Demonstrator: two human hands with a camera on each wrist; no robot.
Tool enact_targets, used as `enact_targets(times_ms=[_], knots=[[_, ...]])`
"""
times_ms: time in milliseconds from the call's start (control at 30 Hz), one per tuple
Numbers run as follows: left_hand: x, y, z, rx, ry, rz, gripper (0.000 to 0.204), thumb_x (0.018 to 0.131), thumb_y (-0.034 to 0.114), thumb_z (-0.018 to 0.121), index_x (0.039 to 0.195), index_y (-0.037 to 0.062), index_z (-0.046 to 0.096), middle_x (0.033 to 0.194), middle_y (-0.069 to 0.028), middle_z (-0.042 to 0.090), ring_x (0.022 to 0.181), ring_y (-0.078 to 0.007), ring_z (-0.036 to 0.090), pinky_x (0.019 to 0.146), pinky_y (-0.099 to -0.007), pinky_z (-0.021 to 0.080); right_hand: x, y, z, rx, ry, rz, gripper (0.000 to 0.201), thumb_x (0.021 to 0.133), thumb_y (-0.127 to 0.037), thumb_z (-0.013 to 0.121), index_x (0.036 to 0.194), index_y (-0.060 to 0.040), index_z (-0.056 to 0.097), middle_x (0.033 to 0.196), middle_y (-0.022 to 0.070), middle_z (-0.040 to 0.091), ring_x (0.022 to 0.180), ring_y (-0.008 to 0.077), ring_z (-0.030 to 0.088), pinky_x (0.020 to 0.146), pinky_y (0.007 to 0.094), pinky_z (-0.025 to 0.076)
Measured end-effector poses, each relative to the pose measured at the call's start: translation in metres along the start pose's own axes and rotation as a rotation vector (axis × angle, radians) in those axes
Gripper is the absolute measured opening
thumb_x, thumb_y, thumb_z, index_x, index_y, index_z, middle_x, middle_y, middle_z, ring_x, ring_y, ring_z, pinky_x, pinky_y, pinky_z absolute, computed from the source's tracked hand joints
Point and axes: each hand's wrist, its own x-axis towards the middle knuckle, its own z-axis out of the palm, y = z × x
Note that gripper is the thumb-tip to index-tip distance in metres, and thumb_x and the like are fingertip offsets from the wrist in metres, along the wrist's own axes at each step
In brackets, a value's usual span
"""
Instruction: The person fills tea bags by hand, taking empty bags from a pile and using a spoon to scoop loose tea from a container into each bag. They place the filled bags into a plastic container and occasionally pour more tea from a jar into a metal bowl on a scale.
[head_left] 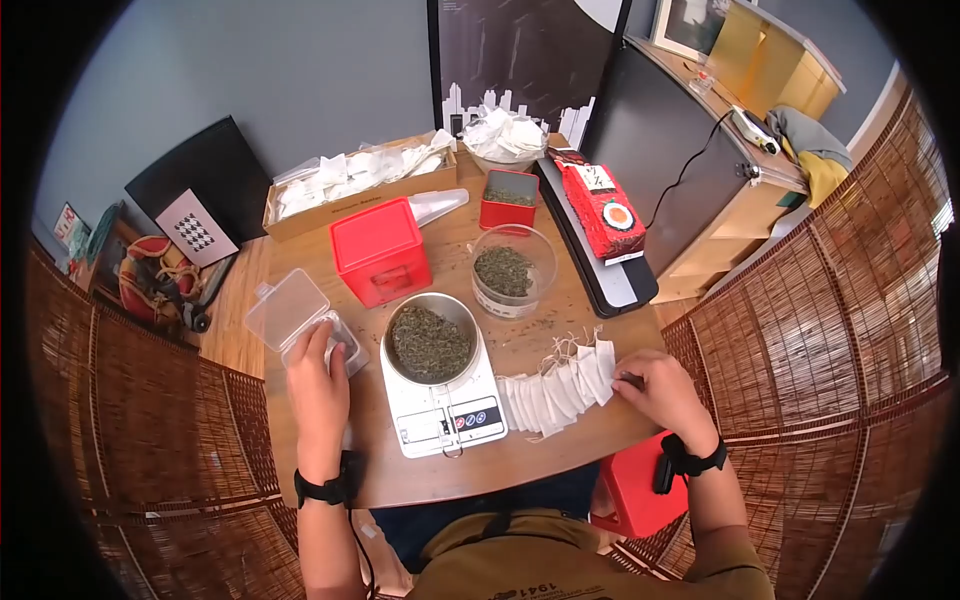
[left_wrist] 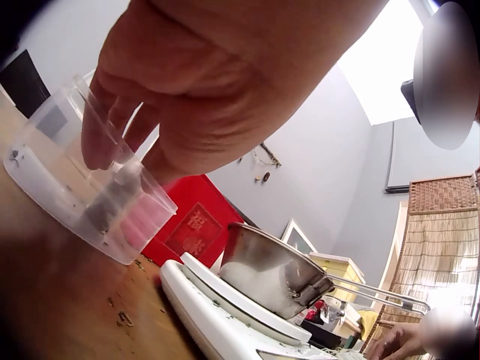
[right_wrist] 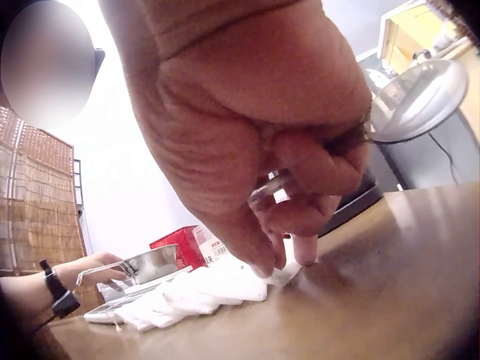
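Note:
My left hand (head_left: 318, 385) reaches into a clear plastic box (left_wrist: 56, 176) with its hinged lid raised. Its fingers point down inside, spread a little apart. A pale, blurred patch shows below them. My right hand (head_left: 660, 390) curls round a shiny spoon (right_wrist: 424, 97), whose bowl sticks out beside the palm. The right fingertips are at the near end of a row of overlapping white tea bags (head_left: 560, 390) with strings. Between the hands, a metal pan (head_left: 432, 338) of dried leaves stands on a white kitchen scale (head_left: 450, 415).
Behind the scale stand a red lidded box (head_left: 380, 245), a clear tub (head_left: 515, 300) of leaves and a red tin (head_left: 508, 212). Further back are a carton (head_left: 350, 205) of white pouches and a bowl (head_left: 505, 150) of more. A red packet (head_left: 605, 215) lies on a black-edged slab at right.

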Motion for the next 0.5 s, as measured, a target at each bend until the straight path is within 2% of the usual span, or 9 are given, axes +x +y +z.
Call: enact_targets(times_ms=[133, 267, 333, 367, 433, 467, 500], knots=[[-0.003, 0.008, -0.002, -0.044, 0.015, -0.051, 0.038, 0.1, 0.003, 0.071, 0.137, -0.0034, 0.069, 0.137, -0.0266, 0.069, 0.125, -0.0478, 0.065, 0.107, -0.0516, 0.053, 0.0, -0.004, -0.001, -0.02, 0.0, -0.004, 0.019, 0.086, -0.01, 0.083, 0.097, 0.0034, 0.077, 0.102, 0.021, 0.075, 0.094, 0.0433, 0.072, 0.085, 0.0468, 0.058], [-0.005, 0.025, -0.01, -0.034, 0.085, -0.026, 0.038, 0.1, 0.004, 0.071, 0.138, -0.0033, 0.069, 0.137, -0.0272, 0.068, 0.126, -0.0479, 0.064, 0.109, -0.0522, 0.051, -0.001, -0.003, 0.002, -0.053, 0.042, -0.016, 0.016, 0.087, -0.008, 0.08, 0.099, 0.0031, 0.077, 0.102, 0.0206, 0.075, 0.093, 0.0427, 0.072, 0.083, 0.0467, 0.058], [-0.005, 0.044, -0.022, -0.076, 0.184, 0.045, 0.034, 0.099, 0.003, 0.073, 0.132, -0.0035, 0.071, 0.131, -0.0243, 0.071, 0.115, -0.0395, 0.071, 0.099, -0.0471, 0.057, 0.001, -0.01, 0.0, -0.067, 0.066, -0.014, 0.015, 0.088, -0.007, 0.078, 0.099, 0.0026, 0.077, 0.102, 0.0202, 0.075, 0.091, 0.0421, 0.072, 0.081, 0.0467, 0.058], [-0.007, 0.056, -0.03, -0.072, 0.19, 0.04, 0.034, 0.099, 0.003, 0.073, 0.132, -0.0035, 0.071, 0.131, -0.0243, 0.071, 0.115, -0.0395, 0.071, 0.099, -0.0471, 0.057, 0.001, -0.022, -0.005, -0.044, 0.115, 0.011, 0.014, 0.088, -0.005, 0.078, 0.1, 0.0018, 0.076, 0.1, 0.0193, 0.075, 0.089, 0.0408, 0.072, 0.079, 0.0464, 0.058], [-0.013, 0.08, -0.045, -0.39, 0.054, -0.039, 0.024, 0.099, 0.002, 0.075, 0.123, -0.0012, 0.075, 0.117, -0.0122, 0.075, 0.096, -0.018, 0.072, 0.073, -0.0287, 0.055, 0.004, -0.045, -0.011, -0.017, 0.161, 0.022, 0.014, 0.088, -0.004, 0.077, 0.101, 0.001, 0.076, 0.099, 0.0184, 0.075, 0.087, 0.0396, 0.073, 0.077, 0.0461, 0.058], [-0.018, 0.086, -0.047, -0.518, -0.019, -0.034, 0.016, 0.098, 0.0, 0.077, 0.114, -0.0007, 0.076, 0.106, -0.0046, 0.075, 0.092, -0.0112, 0.07, 0.072, -0.0258, 0.053, 0.007, -0.057, -0.01, 0.018, 0.246, -0.077, 0.014, 0.087, -0.003, 0.078, 0.101, -0.0009, 0.075, 0.099, 0.0165, 0.075, 0.084, 0.037, 0.073, 0.073, 0.0442, 0.058], [-0.025, 0.091, -0.044, -0.745, -0.138, -0.106, 0.009, 0.1, 0.0, 0.076, 0.109, -0.0008, 0.077, 0.101, -0.0031, 0.075, 0.087, -0.01, 0.069, 0.072, -0.0246, 0.053, 0.009, -0.069, -0.009, 0.056, 0.328, -0.179, 0.015, 0.086, -0.002, 0.079, 0.101, -0.0028, 0.074, 0.098, 0.0146, 0.075, 0.081, 0.0345, 0.073, 0.069, 0.0423, 0.058]])
